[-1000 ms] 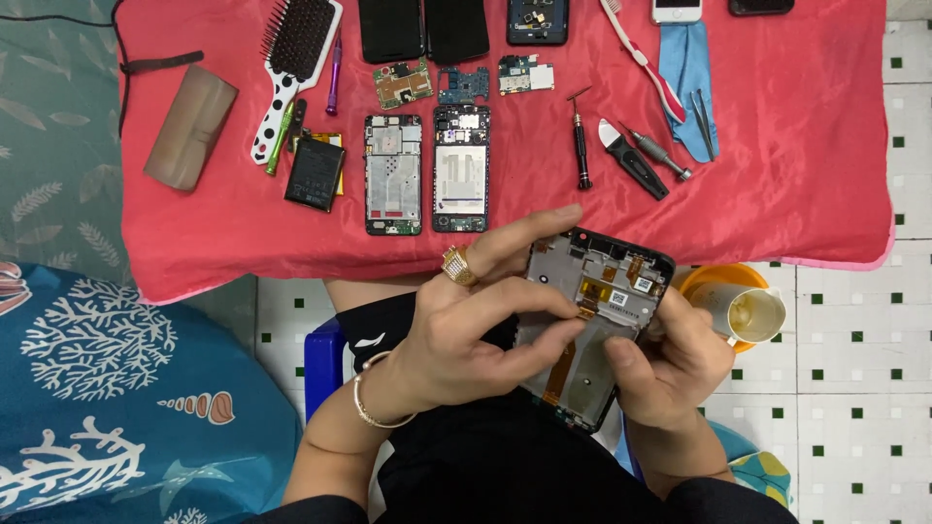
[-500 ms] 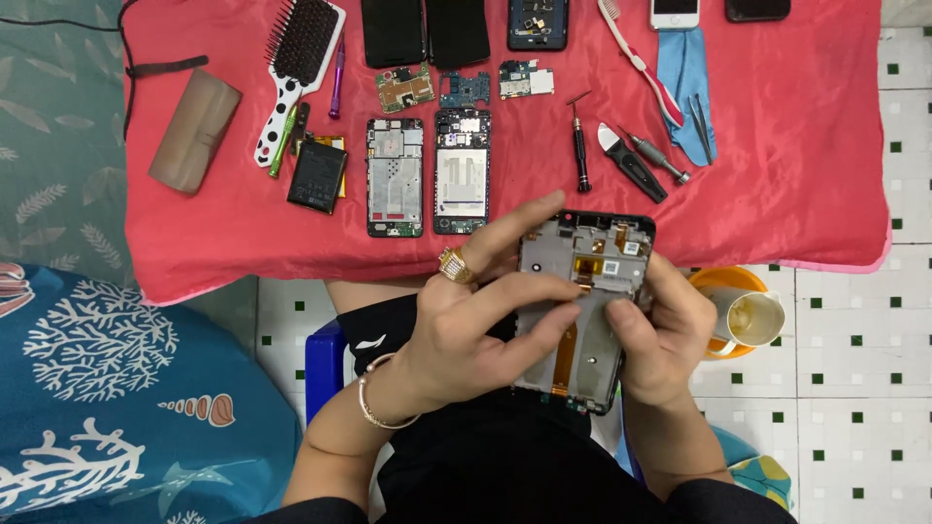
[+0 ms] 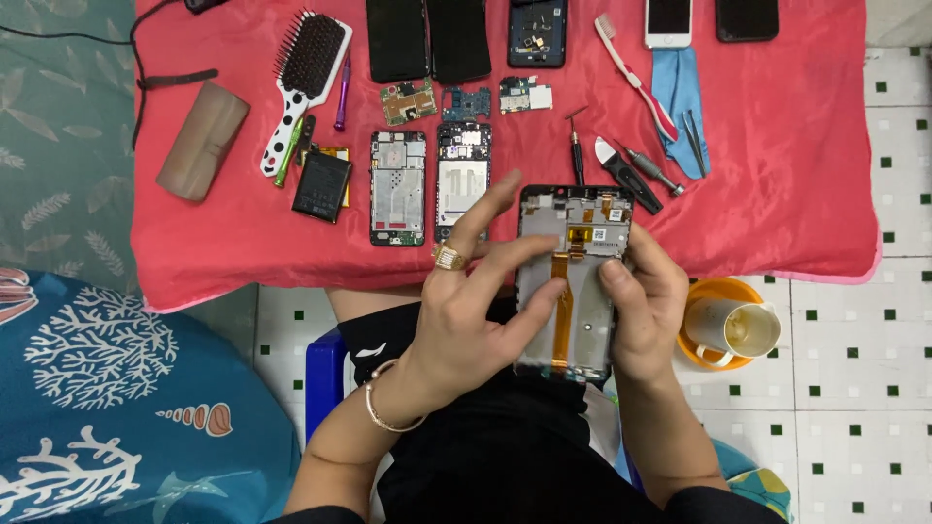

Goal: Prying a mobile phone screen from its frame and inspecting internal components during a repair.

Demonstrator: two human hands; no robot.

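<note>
Hands are sharing one opened phone frame [image 3: 571, 281]: I am watching the left hand [image 3: 466, 320] curling its fingers across the near edge, the right hand [image 3: 649, 311] gripping the far side. It is looking light, stiff and fragile; I am favouring the rims, avoiding the orange ribbon [image 3: 561, 301]. Beyond the fingers, tools are lying on red cloth [image 3: 777, 175].

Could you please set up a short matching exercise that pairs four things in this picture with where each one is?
Things:
1. opened phone frame
2. hairbrush
3. cup
4. toothbrush

Places:
A. on an orange saucer on the tiled floor
B. held between left hand and right hand
C. on the red cloth, beside the blue glove
D. on the red cloth, next to a brown pouch

Pairs: 1-B, 2-D, 3-A, 4-C
</note>
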